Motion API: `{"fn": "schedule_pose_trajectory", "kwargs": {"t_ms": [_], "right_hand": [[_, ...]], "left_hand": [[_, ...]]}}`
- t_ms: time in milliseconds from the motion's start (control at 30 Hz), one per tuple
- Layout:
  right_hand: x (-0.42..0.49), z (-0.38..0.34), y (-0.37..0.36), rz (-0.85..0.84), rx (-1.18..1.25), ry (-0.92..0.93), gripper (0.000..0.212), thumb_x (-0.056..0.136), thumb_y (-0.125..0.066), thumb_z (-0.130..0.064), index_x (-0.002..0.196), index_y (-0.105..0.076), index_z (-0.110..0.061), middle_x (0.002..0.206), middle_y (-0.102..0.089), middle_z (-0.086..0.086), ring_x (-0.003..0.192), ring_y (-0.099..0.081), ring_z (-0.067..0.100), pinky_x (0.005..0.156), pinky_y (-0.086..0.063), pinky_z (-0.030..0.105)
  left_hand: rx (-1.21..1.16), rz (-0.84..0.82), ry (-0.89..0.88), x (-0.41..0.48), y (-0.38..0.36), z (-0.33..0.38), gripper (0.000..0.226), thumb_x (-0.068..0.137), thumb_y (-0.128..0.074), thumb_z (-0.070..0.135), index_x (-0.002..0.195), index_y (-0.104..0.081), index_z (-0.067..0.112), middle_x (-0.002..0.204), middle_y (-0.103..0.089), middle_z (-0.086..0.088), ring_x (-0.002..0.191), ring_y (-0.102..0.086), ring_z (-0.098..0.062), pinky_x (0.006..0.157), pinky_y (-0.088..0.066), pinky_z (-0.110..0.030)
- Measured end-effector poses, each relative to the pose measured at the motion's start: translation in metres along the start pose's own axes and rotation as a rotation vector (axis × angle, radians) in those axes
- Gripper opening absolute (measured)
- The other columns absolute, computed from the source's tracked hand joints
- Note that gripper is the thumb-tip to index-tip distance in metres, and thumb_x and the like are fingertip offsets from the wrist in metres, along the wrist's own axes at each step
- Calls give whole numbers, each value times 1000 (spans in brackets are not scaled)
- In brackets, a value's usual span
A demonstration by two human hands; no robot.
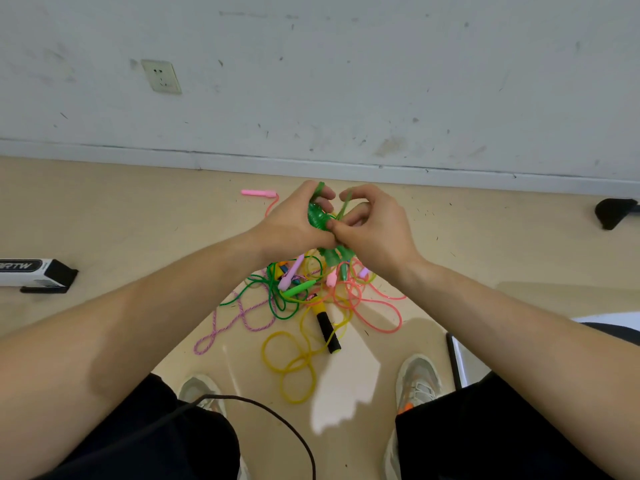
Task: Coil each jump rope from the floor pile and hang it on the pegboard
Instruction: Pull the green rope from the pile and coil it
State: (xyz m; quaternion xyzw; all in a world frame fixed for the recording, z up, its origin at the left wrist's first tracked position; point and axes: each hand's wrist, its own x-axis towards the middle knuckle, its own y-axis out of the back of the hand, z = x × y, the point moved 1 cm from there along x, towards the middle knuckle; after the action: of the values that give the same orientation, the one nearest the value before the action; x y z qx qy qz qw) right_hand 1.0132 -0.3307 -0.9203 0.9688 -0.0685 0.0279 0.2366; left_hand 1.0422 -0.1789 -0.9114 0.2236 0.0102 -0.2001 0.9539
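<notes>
Both hands, left hand [291,223] and right hand [375,226], grip a translucent green plastic jump rope [317,220], apparently mid-coil; next, secure its loose end.

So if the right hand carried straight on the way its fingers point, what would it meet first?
The right hand points leftward, so first the green rope it already pinches, then the left hand gripping that rope just beyond. Depth is unclear, but nothing else seems to lie between them.

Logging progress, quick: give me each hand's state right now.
Left hand: curled round the bundled green rope, holding it.
Right hand: pinching the same green rope.
</notes>
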Motion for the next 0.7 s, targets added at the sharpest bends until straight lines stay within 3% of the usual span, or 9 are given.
{"fn": "schedule_pose_trajectory", "kwargs": {"t_ms": [133,233,367,500,600,700], "right_hand": [[-1,1,-2,18,-8,-21,24,80,-73,-15,101,-64,-22,69,-71,-4,65,-66,9,67,-55,30],[-2,2,-5,-9,44,11,10,88,-68,-17,93,-72,-25,65,-66,-6,63,-65,16,67,-56,38],[-5,2,-10,1,-44,96,24,101,-50,-20,99,-74,-26,65,-60,-17,62,-54,-3,61,-39,21],[1,2,-7,-73,-152,68,26,106,-36,-28,85,-49,-22,95,-70,-11,86,-61,18,74,-45,36],[7,3,1,-193,-416,90,27,107,-30,-34,88,-42,-19,91,-66,6,86,-59,33,73,-47,44],[9,2,4,-324,-682,134,27,107,-25,-36,97,-43,-19,99,-64,14,90,-59,37,70,-44,40]], "left_hand": [[-178,7,70,-1,4,7,45,86,-64,-1,126,-54,18,114,-58,5,89,-63,-13,75,-60,-32],[-280,56,135,1,6,10,26,95,-58,11,120,-59,18,109,-65,5,91,-65,-14,67,-58,-30],[-418,108,171,-1,2,9,28,106,-42,26,116,-65,14,95,-70,6,73,-66,-11,60,-55,-26],[-452,79,199,-1,-1,8,28,103,-44,22,106,-71,15,95,-74,0,68,-68,-14,71,-59,-32],[-446,19,239,1,5,8,26,100,-48,20,106,-73,12,102,-75,-5,76,-70,-22,76,-60,-36],[-400,-58,230,0,10,9,28,99,-47,13,110,-72,6,104,-75,-9,83,-73,-26,73,-60,-34]]}}
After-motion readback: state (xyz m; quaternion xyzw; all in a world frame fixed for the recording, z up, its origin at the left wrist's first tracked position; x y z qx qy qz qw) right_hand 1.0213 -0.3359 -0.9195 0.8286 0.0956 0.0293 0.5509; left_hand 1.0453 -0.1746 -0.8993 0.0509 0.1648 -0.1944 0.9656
